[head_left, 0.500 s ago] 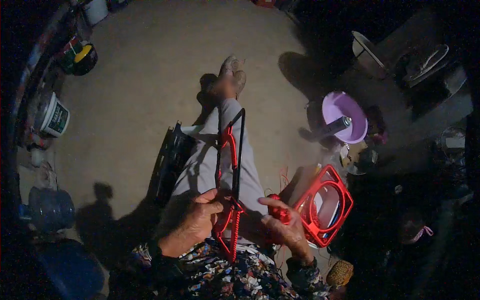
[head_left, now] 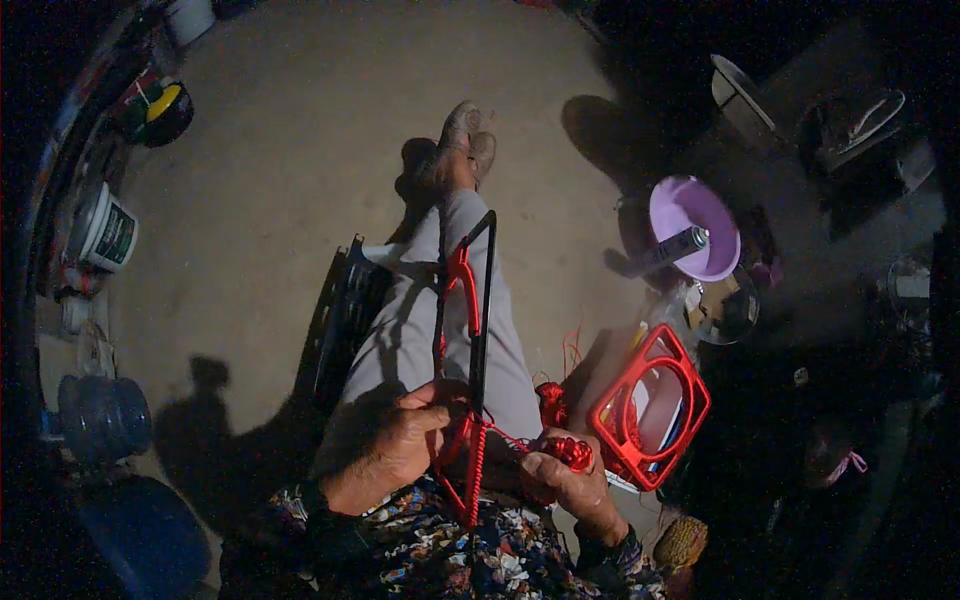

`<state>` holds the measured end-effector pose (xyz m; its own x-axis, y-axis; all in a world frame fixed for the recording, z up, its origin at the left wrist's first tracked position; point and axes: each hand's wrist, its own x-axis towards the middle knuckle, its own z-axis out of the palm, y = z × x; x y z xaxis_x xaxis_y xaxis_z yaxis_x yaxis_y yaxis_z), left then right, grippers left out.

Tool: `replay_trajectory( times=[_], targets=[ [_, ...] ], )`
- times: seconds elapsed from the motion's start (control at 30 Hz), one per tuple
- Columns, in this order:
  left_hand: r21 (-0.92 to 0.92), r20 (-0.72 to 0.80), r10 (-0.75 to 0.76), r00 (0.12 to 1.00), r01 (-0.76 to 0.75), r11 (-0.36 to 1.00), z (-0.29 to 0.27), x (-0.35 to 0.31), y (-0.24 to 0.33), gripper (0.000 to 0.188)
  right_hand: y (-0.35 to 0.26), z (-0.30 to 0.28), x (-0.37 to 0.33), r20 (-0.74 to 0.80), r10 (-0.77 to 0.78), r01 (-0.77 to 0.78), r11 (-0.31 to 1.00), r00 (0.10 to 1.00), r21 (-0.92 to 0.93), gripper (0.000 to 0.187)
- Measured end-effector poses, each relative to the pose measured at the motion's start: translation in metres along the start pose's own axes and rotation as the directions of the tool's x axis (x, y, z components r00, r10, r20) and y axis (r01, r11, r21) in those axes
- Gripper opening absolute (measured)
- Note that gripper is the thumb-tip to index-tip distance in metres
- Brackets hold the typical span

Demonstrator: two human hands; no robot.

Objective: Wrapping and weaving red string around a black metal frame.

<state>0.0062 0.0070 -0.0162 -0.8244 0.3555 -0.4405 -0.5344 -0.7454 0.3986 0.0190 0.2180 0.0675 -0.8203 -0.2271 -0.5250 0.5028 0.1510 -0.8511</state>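
A narrow black frame [head_left: 487,300] stands lengthwise over my lap, partly wrapped in red cord [head_left: 474,480] along its lower end. Another wrapped red piece lies inside its upper part. My left hand [head_left: 400,447] is closed with thumb and fingers at the frame's left side near the wrapping. In my right hand [head_left: 575,487] is a bundle of red cord [head_left: 568,453], fingers curled round it. A strand runs from the bundle to the frame. The fingertips of my left hand are partly hidden behind the frame.
To my right stands a red plastic holder [head_left: 602,412] with a round opening and things inside. Beyond it are a lilac basin [head_left: 722,225] and a spray can [head_left: 672,250]. A black crate-like object [head_left: 345,325] lies by my left leg. A white bucket [head_left: 112,235] sits far left.
My right hand has turned and drawn slightly down, its fingers now closed round the cord bundle. The strand to the frame now shows. My left hand stays at the frame.
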Motion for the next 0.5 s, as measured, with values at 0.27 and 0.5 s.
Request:
replay_trajectory(
  times=[0.27,0.5],
  targets=[
    [-0.041,0.024,-0.078,0.997,0.078,0.996,0.000,-0.001,0.000,0.036,-0.008,-0.002,-0.012,-0.040,-0.015,0.016,1.000,0.999,0.009,0.026],
    [-0.036,-0.002,-0.054,0.999,0.054,0.998,-0.005,0.001,0.000,0.040,-0.001,-0.003,-0.006,-0.010,-0.246,0.236,0.938,0.969,-0.253,0.015]
  ],
)
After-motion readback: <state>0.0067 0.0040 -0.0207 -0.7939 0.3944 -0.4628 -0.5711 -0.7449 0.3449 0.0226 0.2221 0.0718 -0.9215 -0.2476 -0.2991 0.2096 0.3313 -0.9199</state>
